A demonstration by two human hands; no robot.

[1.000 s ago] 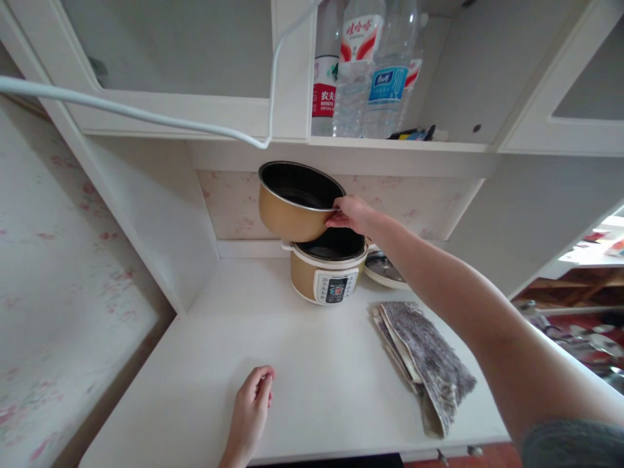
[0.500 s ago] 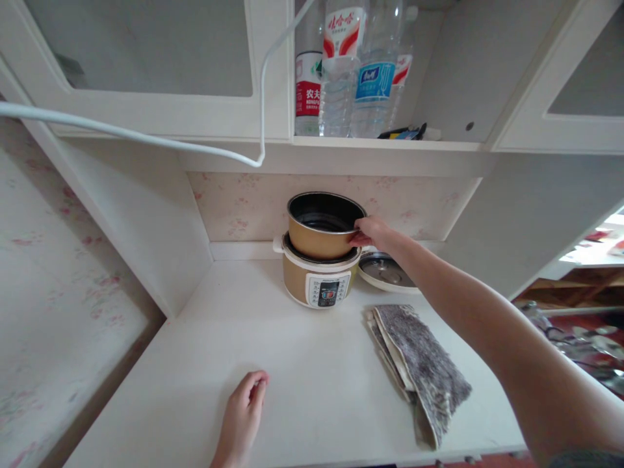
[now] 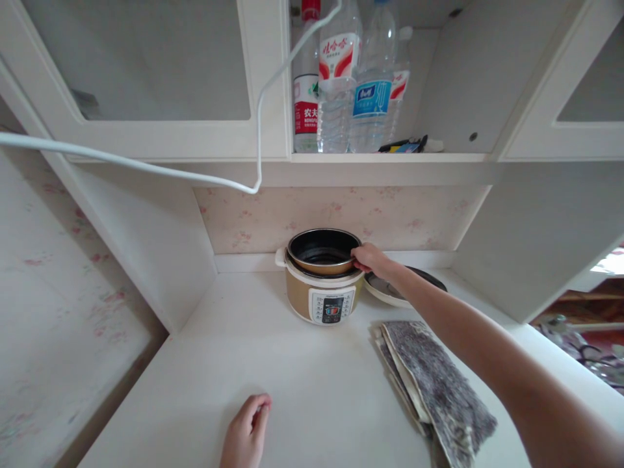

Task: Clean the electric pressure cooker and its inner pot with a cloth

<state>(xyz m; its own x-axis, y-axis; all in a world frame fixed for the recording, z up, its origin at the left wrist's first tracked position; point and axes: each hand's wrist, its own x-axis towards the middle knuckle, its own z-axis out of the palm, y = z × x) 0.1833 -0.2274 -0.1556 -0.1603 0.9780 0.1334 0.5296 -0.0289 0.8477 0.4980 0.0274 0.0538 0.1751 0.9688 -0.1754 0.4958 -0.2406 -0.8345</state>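
Note:
My right hand [image 3: 369, 257] pinches the right rim of a gold inner pot [image 3: 322, 266] with a black inside. The pot is partly down inside a gold and white electric cooker [image 3: 298, 292], its rim still above the cooker's. A control panel with a small display faces me on the cooker's front. Over the white counter [image 3: 302, 370], near its front, my left hand [image 3: 247, 429] is loosely curled; whether its fingers hold anything is hidden. Behind my right forearm lies a round lid [image 3: 385, 291], partly covered by the arm.
A folded grey cloth [image 3: 433, 383] lies on the counter at right. Above, an open cupboard shelf holds several plastic bottles [image 3: 373, 97]. A white cable [image 3: 195, 175] hangs across the upper left. Side panels bound the counter at both sides.
My right hand has lowered the inner pot deeper into the cooker. The whole view has shifted slightly upward. My left hand keeps its curled shape.

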